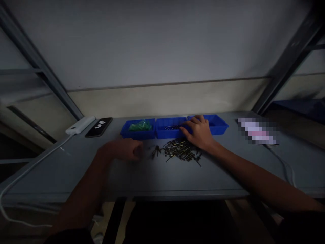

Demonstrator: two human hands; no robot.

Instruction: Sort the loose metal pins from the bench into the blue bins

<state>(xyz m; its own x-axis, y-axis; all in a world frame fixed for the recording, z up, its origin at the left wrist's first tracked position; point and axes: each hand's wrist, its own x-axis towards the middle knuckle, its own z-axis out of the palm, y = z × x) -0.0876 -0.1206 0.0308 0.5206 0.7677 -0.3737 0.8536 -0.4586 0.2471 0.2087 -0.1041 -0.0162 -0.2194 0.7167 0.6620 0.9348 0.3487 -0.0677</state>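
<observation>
A heap of several dark screws (pixel 179 150) lies on the grey table (pixel 157 176) in front of three blue trays. My right hand (pixel 199 132) rests above the heap, fingers stretched out over the rim of the middle tray (pixel 169 128), which holds dark screws. My left hand (pixel 127 149) lies on the table left of the heap, fingers curled in; what they hold, if anything, is hidden. A few stray screws (pixel 155 151) lie just right of it. The left tray (pixel 138 128) holds green pieces. The right tray (pixel 217 124) is partly hidden by my right hand.
A white power bank (pixel 80 125) and a black phone (pixel 99 127) lie at the back left, with a white cable (pixel 33 166) running off the table's left edge. A blurred-out item (pixel 256 130) and another cable (pixel 283 162) sit at the right. Metal frame posts stand at both sides.
</observation>
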